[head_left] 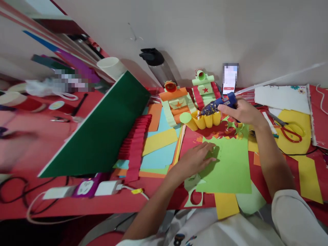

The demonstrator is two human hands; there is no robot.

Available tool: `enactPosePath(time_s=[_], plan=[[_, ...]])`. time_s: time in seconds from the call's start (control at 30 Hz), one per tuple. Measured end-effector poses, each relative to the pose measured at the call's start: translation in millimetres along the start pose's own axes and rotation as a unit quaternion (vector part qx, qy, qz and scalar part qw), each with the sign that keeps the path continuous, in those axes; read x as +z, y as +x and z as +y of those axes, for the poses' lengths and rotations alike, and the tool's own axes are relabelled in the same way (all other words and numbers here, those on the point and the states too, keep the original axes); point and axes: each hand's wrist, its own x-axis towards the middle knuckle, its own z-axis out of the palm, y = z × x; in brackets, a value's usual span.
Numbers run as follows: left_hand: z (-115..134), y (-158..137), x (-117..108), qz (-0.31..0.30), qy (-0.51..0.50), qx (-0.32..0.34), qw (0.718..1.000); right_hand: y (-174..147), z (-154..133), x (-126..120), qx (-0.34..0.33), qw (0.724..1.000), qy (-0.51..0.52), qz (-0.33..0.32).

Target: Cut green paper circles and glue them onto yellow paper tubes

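In my right hand (242, 111) is a blue hot glue gun (217, 104), its gold-speckled nozzle pointing left. A long clear glue stick (279, 78) juts from its rear. The nozzle tip hangs over a row of yellow paper rolls (208, 120); whether it touches them I cannot tell. The leftmost roll carries a light green disc (185, 118) on top. My left hand (196, 159) rests with fingers spread at the left part of a green paper sheet (233, 167). Behind the rolls stand two paper-roll models, one with an orange star (178, 104), one with a red star (205, 90).
A green board (102, 136) leans at the left, near pleated red paper (135, 147) and stacked coloured sheets (160, 143). A bottle (157, 65) and a phone (230, 78) stand by the wall. Scissors (289, 131) lie right. Chargers (106, 188) and cables line the front left.
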Motion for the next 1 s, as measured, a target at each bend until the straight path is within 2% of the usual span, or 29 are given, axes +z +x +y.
enactPosePath(time_s=[0.07,0.17,0.3,0.4,0.47,0.53,0.63,0.73,0.83,0.9,1.0], plan=[[5.2,17.8,12.2,-0.013,0.005,-0.016,1.000,0.0,0.7,-1.5,0.004,1.000,-0.001,0.007],[2.6,30.9,20.6,-0.006,-0.010,-0.005,1.000,-0.5,1.7,-3.8,0.010,1.000,-0.011,0.008],[-2.4,29.1,21.3,-0.001,-0.041,0.011,0.999,-1.3,0.8,-4.3,0.002,0.999,-0.013,0.052],[-0.3,21.8,14.2,0.002,-0.058,0.043,0.997,-1.1,0.1,-2.7,0.010,0.999,-0.034,0.016],[3.6,13.2,1.4,0.008,-0.081,0.089,0.993,-0.3,1.1,-1.2,0.016,0.999,-0.039,-0.001],[8.1,1.1,-18.6,0.023,-0.117,0.135,0.984,0.7,2.9,0.0,0.012,0.999,-0.035,0.018],[11.0,-19.5,-55.0,0.077,-0.149,0.176,0.970,1.7,6.0,0.1,0.023,0.999,-0.038,0.010],[4.7,-33.0,-85.7,0.219,-0.142,0.162,0.952,1.9,7.8,-0.8,0.039,0.999,-0.030,-0.018],[-7.3,-33.3,-104.4,0.330,-0.139,0.101,0.928,2.3,8.0,-1.1,0.038,0.999,-0.009,0.031],[-14.2,-28.0,-112.3,0.357,-0.143,0.071,0.920,3.0,8.3,-1.4,0.037,0.997,0.006,0.064],[-18.3,-17.2,-122.0,0.351,-0.168,0.049,0.920,4.6,10.6,-2.2,0.031,0.996,0.038,0.075]])
